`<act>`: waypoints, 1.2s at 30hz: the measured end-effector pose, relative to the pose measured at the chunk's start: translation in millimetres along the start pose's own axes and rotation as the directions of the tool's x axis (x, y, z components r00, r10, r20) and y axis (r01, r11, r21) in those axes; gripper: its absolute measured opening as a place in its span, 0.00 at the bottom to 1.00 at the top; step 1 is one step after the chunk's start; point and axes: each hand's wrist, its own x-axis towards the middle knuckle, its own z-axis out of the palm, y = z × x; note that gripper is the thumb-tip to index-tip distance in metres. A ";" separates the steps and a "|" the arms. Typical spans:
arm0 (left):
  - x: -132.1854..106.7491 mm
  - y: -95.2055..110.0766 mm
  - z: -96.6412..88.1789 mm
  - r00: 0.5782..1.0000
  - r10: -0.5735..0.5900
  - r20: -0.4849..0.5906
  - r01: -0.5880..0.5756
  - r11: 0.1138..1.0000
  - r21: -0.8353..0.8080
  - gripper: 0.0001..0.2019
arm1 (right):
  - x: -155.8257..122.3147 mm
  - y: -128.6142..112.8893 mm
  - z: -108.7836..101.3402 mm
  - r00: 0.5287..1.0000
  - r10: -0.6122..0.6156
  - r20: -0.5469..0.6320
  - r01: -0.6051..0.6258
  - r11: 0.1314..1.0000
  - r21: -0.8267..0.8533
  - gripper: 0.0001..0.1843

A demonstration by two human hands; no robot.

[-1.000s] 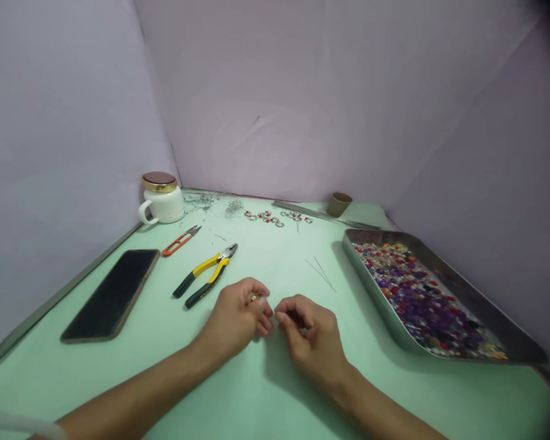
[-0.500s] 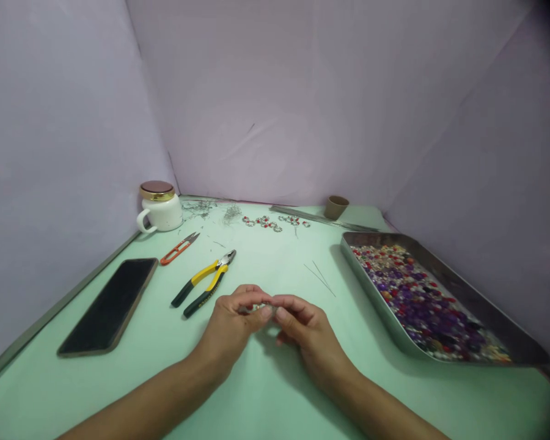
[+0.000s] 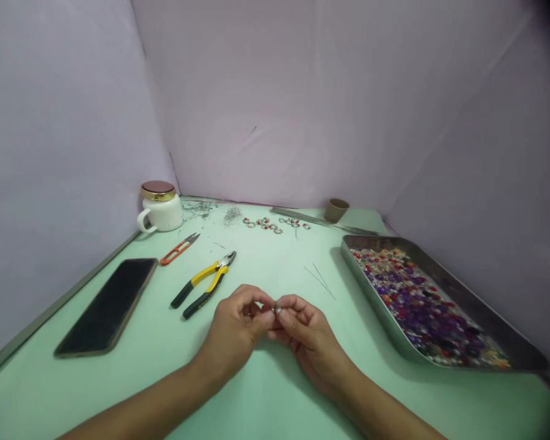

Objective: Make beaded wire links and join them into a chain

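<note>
Over the front middle of the table, my left hand (image 3: 238, 318) and my right hand (image 3: 305, 327) meet at the fingertips. Both pinch a small silvery beaded piece (image 3: 276, 308) between thumb and forefinger. The fingers cover most of it, so its full shape is hidden. Pliers (image 3: 206, 284) with yellow and black handles lie just left of my left hand. Beyond my right hand are thin cut wires (image 3: 321, 282). Farther back, several small beaded rings (image 3: 263, 224) with red and clear beads lie in a cluster.
A metal tray (image 3: 371, 299) of mixed beads (image 3: 426, 305) stands at right. At left lie a phone (image 3: 110, 308) and orange thread snips (image 3: 178, 249), near a lidded white mug (image 3: 162, 214). Along the back are wire scraps (image 3: 232, 215), long wires (image 3: 311, 217) and a brown cup (image 3: 336, 210).
My fingertips have shifted slightly, and the silvery piece now shows between them. My right fingers have turned a little. The tools and tray stay where they were.
</note>
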 end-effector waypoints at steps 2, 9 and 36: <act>-0.3 -0.7 0.7 0.997 0.079 0.004 -0.079 0.996 0.028 0.01 | 0.2 1.5 -1.3 0.999 -0.036 -0.024 0.035 0.998 -0.045 0.15; -1.6 -4.5 1.4 0.995 0.097 0.014 -0.098 0.994 0.053 0.01 | -3.4 -0.7 -0.4 0.984 -0.175 -0.035 0.150 0.918 -0.368 0.13; -1.0 3.0 -6.3 0.983 -0.106 0.153 0.063 0.962 0.265 0.08 | -4.6 11.7 -6.1 0.820 -0.545 0.174 0.453 0.433 -0.779 0.11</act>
